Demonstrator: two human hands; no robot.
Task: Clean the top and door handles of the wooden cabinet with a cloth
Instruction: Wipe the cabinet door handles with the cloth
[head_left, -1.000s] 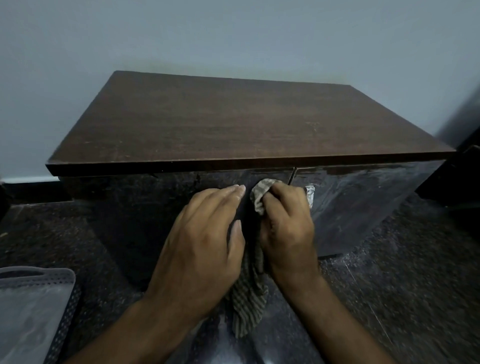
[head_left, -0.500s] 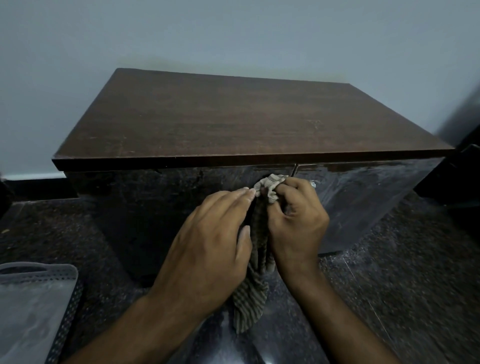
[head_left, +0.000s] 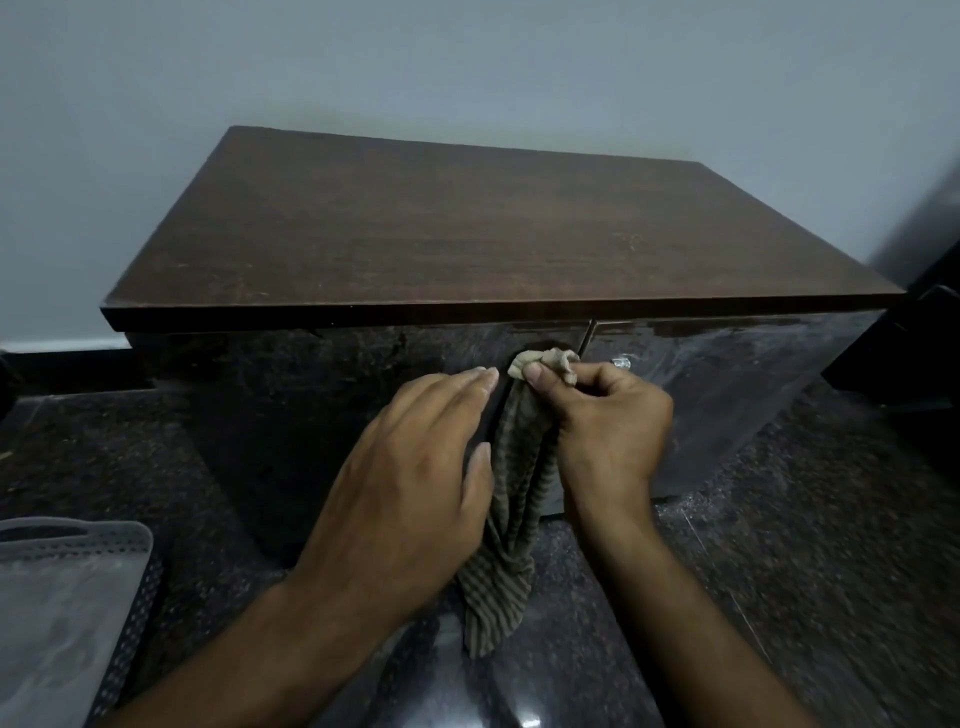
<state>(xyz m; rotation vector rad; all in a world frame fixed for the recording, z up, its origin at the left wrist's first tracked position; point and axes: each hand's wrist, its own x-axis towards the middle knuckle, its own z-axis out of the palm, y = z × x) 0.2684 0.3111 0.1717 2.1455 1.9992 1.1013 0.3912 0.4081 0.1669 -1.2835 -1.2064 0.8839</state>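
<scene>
Cloth bunched at the door seam, both hands on the cabinet front

Wooden cabinet (head_left: 467, 234) fills the middle of the head view, dark brown top facing up, back edge against a pale wall (head_left: 467, 57). Under the top's front lip run two glossy dark doors, and the seam between them drops just right of centre.

Right hand (head_left: 608, 421) is up at that seam, fingers curled tight, thumb and fingertips pinching the cloth (head_left: 514, 499) into a wad against the upper part of the left door. And that wad sits exactly where a left handle would be, so whether it wraps one, I cannot tell. The cloth is olive and ribbed, and its loose tail hangs straight down the cabinet front between the two wrists, ending near the cabinet's foot.

Left hand (head_left: 410, 473) lies flat on the left door beside the cloth, fingers straight and together, tips pointing up toward the lip, thumb alongside the hanging fabric. It grips nothing, only presses on the panel.

Just right of the seam, a small shiny knob (head_left: 621, 362) peeks out above the right hand's knuckles on the right door, bare of cloth.

Speckled dark floor (head_left: 779, 571) spreads around the cabinet's base. Off to the cabinet's left, low in the view, sits a grey perforated basket (head_left: 130, 597) with a cut-out grip in its rim.
</scene>
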